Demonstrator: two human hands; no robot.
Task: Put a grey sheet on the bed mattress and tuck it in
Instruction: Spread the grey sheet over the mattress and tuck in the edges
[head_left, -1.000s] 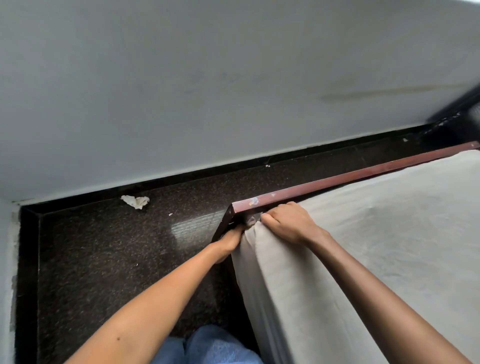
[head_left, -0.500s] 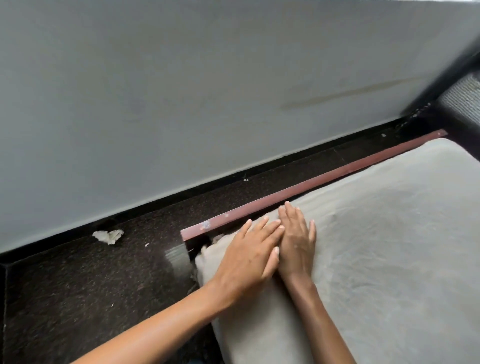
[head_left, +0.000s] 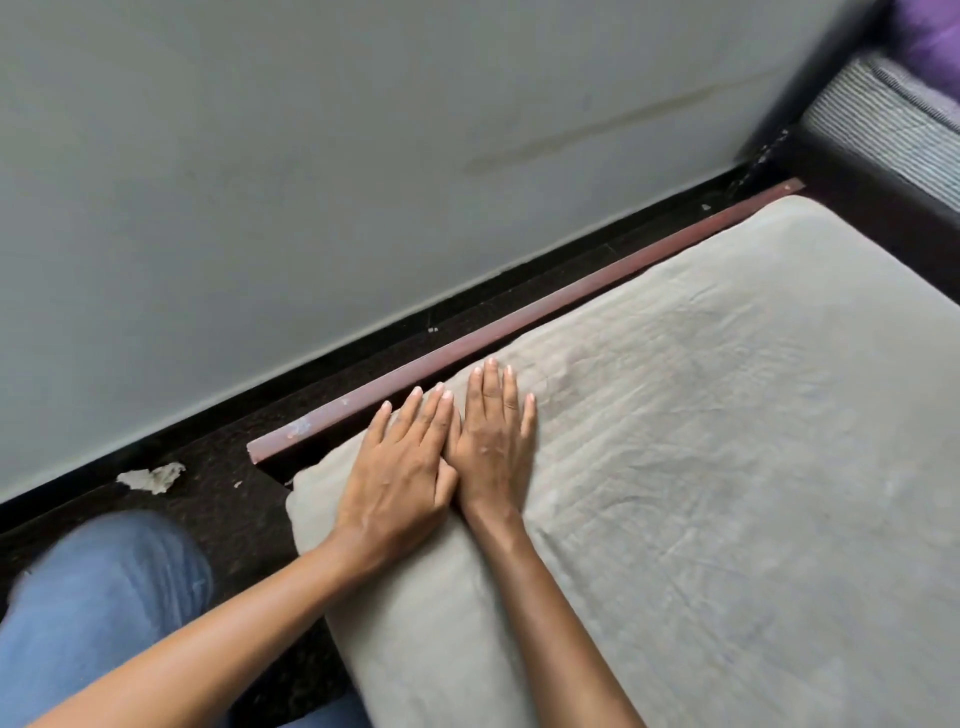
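The sheet (head_left: 701, 467) is plain pale grey. The bed rail (head_left: 519, 323) is reddish-brown with pale flecks. My jeans (head_left: 104, 597) are faded blue. The floor (head_left: 218, 506) is black, finely speckled. The wall (head_left: 260, 208) is grey-green with a brownish streak (head_left: 597, 124). At the far right, the striped fabric (head_left: 883, 119) is grey and white, and a purple cloth (head_left: 930, 36) lies above it.

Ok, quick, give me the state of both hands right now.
Left hand: open, flat on the grey sheet.
Right hand: open, flat on the grey sheet beside it.
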